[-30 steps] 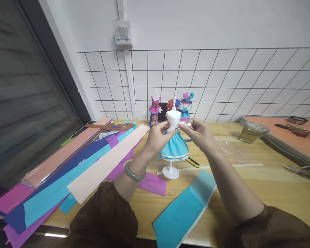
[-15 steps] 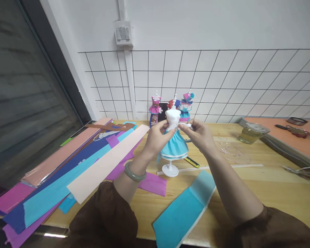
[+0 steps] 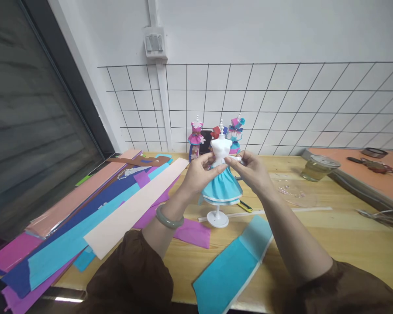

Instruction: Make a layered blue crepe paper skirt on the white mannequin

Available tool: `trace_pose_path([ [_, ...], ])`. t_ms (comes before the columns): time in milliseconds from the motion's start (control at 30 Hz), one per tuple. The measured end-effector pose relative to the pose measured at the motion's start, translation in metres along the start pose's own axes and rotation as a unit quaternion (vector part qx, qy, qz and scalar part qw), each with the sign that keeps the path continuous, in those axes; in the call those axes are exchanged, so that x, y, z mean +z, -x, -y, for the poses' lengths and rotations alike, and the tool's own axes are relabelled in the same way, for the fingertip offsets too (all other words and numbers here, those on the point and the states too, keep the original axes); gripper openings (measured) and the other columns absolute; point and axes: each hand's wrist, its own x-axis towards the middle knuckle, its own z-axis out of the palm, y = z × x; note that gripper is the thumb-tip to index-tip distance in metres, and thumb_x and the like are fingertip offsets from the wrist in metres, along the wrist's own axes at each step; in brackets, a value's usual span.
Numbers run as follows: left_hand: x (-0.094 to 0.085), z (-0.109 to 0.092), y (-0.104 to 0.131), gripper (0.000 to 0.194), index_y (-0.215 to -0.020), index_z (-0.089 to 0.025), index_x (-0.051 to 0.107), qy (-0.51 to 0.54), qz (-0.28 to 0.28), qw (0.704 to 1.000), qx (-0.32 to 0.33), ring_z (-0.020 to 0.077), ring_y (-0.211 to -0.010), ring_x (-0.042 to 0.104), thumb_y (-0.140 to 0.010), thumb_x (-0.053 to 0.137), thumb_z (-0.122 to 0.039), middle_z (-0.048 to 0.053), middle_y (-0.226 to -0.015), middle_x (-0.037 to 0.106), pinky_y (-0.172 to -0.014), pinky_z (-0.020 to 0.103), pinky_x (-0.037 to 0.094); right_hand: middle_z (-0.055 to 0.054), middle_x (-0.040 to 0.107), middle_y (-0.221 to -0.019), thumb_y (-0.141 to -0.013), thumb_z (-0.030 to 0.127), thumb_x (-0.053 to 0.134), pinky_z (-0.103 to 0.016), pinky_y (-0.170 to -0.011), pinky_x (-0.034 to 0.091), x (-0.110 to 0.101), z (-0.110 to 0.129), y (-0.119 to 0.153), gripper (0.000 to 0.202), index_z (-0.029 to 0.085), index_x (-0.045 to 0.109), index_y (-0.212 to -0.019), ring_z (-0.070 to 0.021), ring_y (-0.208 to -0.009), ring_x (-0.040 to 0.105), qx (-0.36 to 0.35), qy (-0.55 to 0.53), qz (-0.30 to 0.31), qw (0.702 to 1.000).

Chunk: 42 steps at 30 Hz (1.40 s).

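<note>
A small white dress-form mannequin [image 3: 221, 149] stands upright, a turquoise skirt [image 3: 220, 188] with white edging around its lower half. My left hand [image 3: 200, 173] is closed at the waist, its thumb pressed to the front and the fingers partly hidden behind. On the other side, my right hand [image 3: 251, 171] pinches a narrow white strip [image 3: 236, 158] against the waist. How far the strip runs behind the form is hidden. The mannequin's round base [image 3: 218, 219] sits just above or on the table; I cannot tell which.
Long coloured fabric or paper strips [image 3: 134, 205] lie at left. A turquoise piece [image 3: 232, 266] is in front, near a white strip [image 3: 294, 210] and a yellow cutter [image 3: 245, 206]. Dressed mannequins [image 3: 196, 135] stand behind. A glass jar [image 3: 319, 168] is at right.
The mannequin has shifted and turned slightly, its torso a little to the right and its base a little lower. Both hands keep their grip at the waist.
</note>
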Motion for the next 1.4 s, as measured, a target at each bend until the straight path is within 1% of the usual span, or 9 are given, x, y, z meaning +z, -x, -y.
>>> trace_pose_path([
  [167,-0.001,0.004,-0.001,0.038,-0.105,-0.012,0.061,0.018,-0.009,1.0,0.007,0.0229,-0.101,0.062,-0.075,0.067,-0.034,0.014,-0.109,0.066,-0.089,0.036,0.048,0.005,0.04,-0.055,-0.066,0.054,0.07,-0.02,-0.041,0.029,0.003,0.0,0.001,0.044,0.02,0.043,-0.064,-0.0076,-0.048,0.034,-0.012,-0.007,0.019,1.0],
  [267,-0.004,0.006,-0.002,0.038,-0.107,-0.012,0.06,0.035,0.005,0.999,0.012,0.0236,-0.104,0.06,-0.077,0.065,-0.034,0.014,-0.111,0.065,-0.091,0.036,0.047,0.003,0.044,-0.058,-0.067,0.055,0.068,-0.02,-0.042,0.03,0.002,-0.001,0.0,0.042,0.019,0.046,-0.065,-0.008,-0.05,0.036,-0.018,-0.003,0.031,0.999],
  [367,-0.008,0.005,-0.003,0.037,-0.109,-0.013,0.06,0.057,0.024,0.998,0.012,0.0241,-0.107,0.059,-0.078,0.064,-0.032,0.013,-0.112,0.064,-0.092,0.036,0.045,0.002,0.046,-0.062,-0.072,0.056,0.063,-0.021,-0.044,0.031,-0.002,0.0,0.0,0.04,0.018,0.051,-0.069,-0.0089,-0.052,0.038,-0.022,0.003,0.067,0.998],
  [467,-0.011,0.0,-0.003,0.036,-0.107,-0.013,0.062,0.074,0.047,0.996,-0.013,0.0239,-0.105,0.06,-0.076,0.066,-0.032,0.011,-0.108,0.066,-0.093,0.036,0.044,0.001,0.046,-0.062,-0.076,0.055,0.06,-0.022,-0.046,0.031,-0.007,0.003,0.001,0.038,0.018,0.053,-0.07,-0.0089,-0.053,0.037,-0.033,0.005,0.101,0.994],
  [600,-0.013,-0.007,-0.002,0.037,-0.104,-0.014,0.064,0.098,0.075,0.991,-0.043,0.0226,-0.102,0.061,-0.073,0.069,-0.032,0.01,-0.108,0.067,-0.092,0.036,0.044,0.002,0.044,-0.059,-0.076,0.053,0.061,-0.022,-0.047,0.03,-0.011,0.004,0.0,0.038,0.017,0.052,-0.066,-0.0084,-0.053,0.035,-0.044,0.012,0.118,0.992],
  [800,-0.015,-0.011,0.001,0.04,-0.11,-0.015,0.063,0.134,0.119,0.981,-0.072,0.0233,-0.102,0.061,-0.074,0.068,-0.033,0.012,-0.111,0.065,-0.089,0.035,0.045,0.001,0.049,-0.062,-0.073,0.054,0.064,-0.023,-0.048,0.034,-0.014,0.004,0.001,0.037,0.018,0.055,-0.069,-0.0102,-0.055,0.041,-0.034,-0.026,0.16,0.986],
  [933,-0.018,-0.013,0.003,0.04,-0.112,-0.017,0.063,0.148,0.15,0.974,-0.087,0.0226,-0.102,0.061,-0.075,0.068,-0.034,0.011,-0.112,0.065,-0.089,0.034,0.045,0.002,0.049,-0.062,-0.073,0.052,0.064,-0.023,-0.051,0.034,-0.016,0.008,0.002,0.035,0.018,0.056,-0.068,-0.0095,-0.056,0.042,-0.028,-0.051,0.195,0.979],
  [1100,-0.02,-0.017,0.004,0.039,-0.113,-0.017,0.063,0.131,0.181,0.971,-0.087,0.0228,-0.103,0.06,-0.077,0.066,-0.035,0.011,-0.111,0.065,-0.09,0.035,0.044,0.0,0.057,-0.065,-0.07,0.049,0.069,-0.024,-0.056,0.041,-0.015,0.012,0.005,0.033,0.017,0.06,-0.068,-0.0108,-0.06,0.05,-0.03,-0.077,0.192,0.978],
  [1400,-0.025,-0.019,0.005,0.038,-0.113,-0.02,0.064,0.095,0.197,0.972,-0.084,0.0222,-0.102,0.06,-0.079,0.063,-0.037,0.009,-0.109,0.066,-0.087,0.034,0.046,-0.003,0.065,-0.077,-0.069,0.045,0.071,-0.028,-0.065,0.049,-0.013,0.008,0.004,0.029,0.018,0.067,-0.08,-0.0155,-0.071,0.059,-0.034,-0.07,0.185,0.98],
])
